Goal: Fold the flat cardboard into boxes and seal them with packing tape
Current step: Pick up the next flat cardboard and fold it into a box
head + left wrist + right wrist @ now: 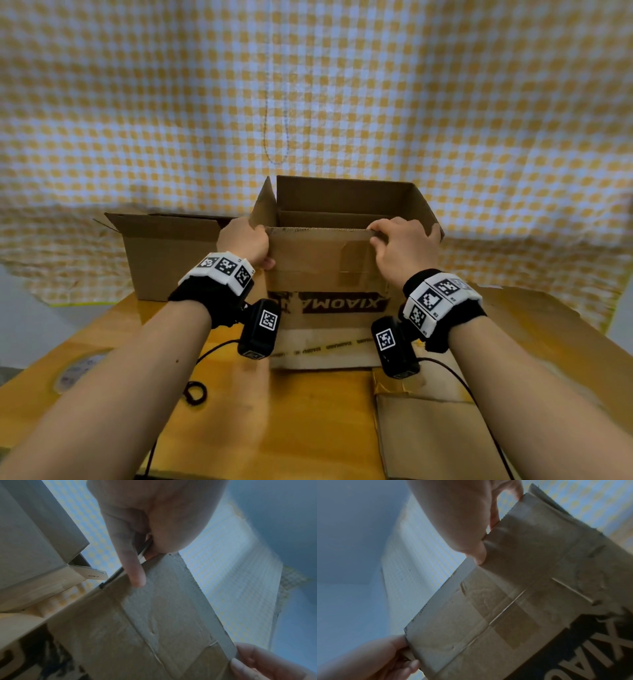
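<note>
A brown cardboard box (329, 308) with upside-down black print stands upright on the wooden table (308, 428), its top open. My left hand (262, 246) pinches the left corner of the near top flap (318, 246). My right hand (380, 236) pinches the right end of the same flap, fingers over its edge and thumb in front. In the left wrist view a fingertip (137, 577) lies on the flap (163, 608). In the right wrist view my thumb (479, 557) presses the flap (522, 588). The far flap and the side flaps stand up.
A second open box (164, 253) stands behind at the left, close to the first. A tape roll (82, 371) lies at the table's left edge. Flat cardboard (435, 435) lies at the front right, a black hair tie (196, 392) near my left forearm. A checked cloth (308, 102) hangs behind.
</note>
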